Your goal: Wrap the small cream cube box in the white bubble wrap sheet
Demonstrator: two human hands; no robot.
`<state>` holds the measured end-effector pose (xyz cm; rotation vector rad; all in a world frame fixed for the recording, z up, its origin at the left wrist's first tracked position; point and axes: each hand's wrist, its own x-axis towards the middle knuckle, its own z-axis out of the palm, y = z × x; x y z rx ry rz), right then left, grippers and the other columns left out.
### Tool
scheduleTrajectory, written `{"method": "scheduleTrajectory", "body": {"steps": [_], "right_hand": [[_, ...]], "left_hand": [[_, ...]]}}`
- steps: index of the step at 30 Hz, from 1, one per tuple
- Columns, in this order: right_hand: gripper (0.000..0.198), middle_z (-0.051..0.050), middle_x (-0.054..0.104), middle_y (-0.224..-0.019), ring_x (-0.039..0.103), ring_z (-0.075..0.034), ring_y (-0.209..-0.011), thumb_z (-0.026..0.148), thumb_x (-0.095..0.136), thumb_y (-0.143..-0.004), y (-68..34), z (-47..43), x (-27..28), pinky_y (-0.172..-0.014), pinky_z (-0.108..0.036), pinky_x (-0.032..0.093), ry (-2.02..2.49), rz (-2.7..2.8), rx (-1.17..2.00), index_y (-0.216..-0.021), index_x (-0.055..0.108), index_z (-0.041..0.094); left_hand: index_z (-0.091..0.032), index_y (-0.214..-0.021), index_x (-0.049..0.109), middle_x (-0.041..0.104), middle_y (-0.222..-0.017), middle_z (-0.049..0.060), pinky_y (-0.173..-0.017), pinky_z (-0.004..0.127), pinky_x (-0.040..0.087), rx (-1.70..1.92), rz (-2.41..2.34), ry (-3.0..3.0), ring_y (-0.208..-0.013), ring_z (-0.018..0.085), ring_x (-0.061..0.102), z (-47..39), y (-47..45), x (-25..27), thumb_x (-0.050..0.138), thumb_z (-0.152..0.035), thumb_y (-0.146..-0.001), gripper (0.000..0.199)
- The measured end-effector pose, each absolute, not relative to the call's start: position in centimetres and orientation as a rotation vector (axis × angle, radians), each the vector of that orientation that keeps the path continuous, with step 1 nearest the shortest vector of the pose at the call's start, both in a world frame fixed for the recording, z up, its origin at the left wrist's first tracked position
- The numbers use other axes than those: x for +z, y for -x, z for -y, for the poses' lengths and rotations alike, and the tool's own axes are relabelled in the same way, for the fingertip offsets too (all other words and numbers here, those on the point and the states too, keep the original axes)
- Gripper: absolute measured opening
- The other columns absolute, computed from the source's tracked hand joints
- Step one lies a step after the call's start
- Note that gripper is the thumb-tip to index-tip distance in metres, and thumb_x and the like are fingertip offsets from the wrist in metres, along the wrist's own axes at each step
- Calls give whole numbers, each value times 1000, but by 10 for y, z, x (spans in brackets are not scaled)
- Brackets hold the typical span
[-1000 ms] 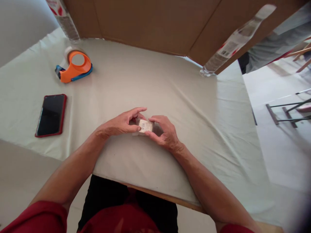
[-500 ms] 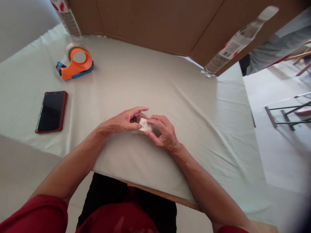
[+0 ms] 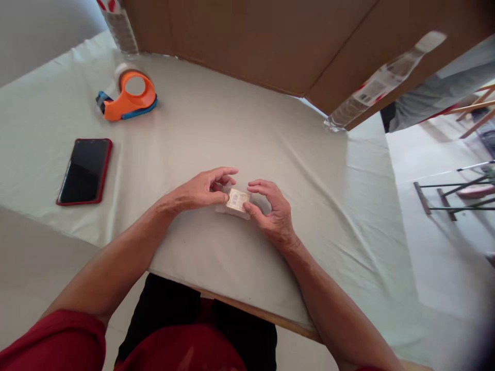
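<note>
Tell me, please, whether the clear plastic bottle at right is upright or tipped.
Upright: the bottle stands base-down on pale green cloth, neck uppermost.

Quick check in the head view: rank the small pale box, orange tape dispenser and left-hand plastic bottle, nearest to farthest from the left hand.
From the left hand:
1. Small pale box: just right of it, by the thumb tip.
2. Orange tape dispenser: up and to the left.
3. Left-hand plastic bottle: beyond the dispenser, against the cardboard.
</note>
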<state>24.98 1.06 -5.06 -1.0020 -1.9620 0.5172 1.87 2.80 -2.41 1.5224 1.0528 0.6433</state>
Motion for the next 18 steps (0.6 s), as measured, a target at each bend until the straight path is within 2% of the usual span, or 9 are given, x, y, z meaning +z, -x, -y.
{"method": "scheduleTrajectory", "body": {"steps": [6,10,14,18], "right_hand": [[18,-9,71,-119,67,-26,-112,29,70,-87,-248,-18,-43,-97,-45,50,1008,2087,408,-105,69,25],[7,-9,74,-112,69,-24,-105,24,64,-91,-241,-21,-41,-91,-41,50,1003,2131,256,-93,71,24],[11,-8,75,-110,69,-23,-105,20,56,-94,-232,-22,-37,-91,-40,48,1026,2110,298,-90,67,23],[11,-6,74,-109,68,-22,-104,23,53,-94,-227,-24,-26,-95,-40,46,1095,2043,479,-88,63,23]], "left_hand": [[-19,-148,48,62,-128,12,-96,42,48,562,-1147,-1759,-109,26,58,-23,-20,-25,66,-40,-76,76],[-20,-151,43,60,-130,13,-99,44,47,540,-1159,-1818,-115,28,56,-21,-21,-29,67,-46,-77,81],[-16,-151,40,60,-129,14,-98,41,48,612,-1076,-1804,-111,26,58,-19,-24,-30,68,-37,-76,83],[-19,-152,37,57,-132,13,-101,40,47,778,-962,-1856,-115,25,56,-19,-25,-33,66,-27,-76,82]]}}
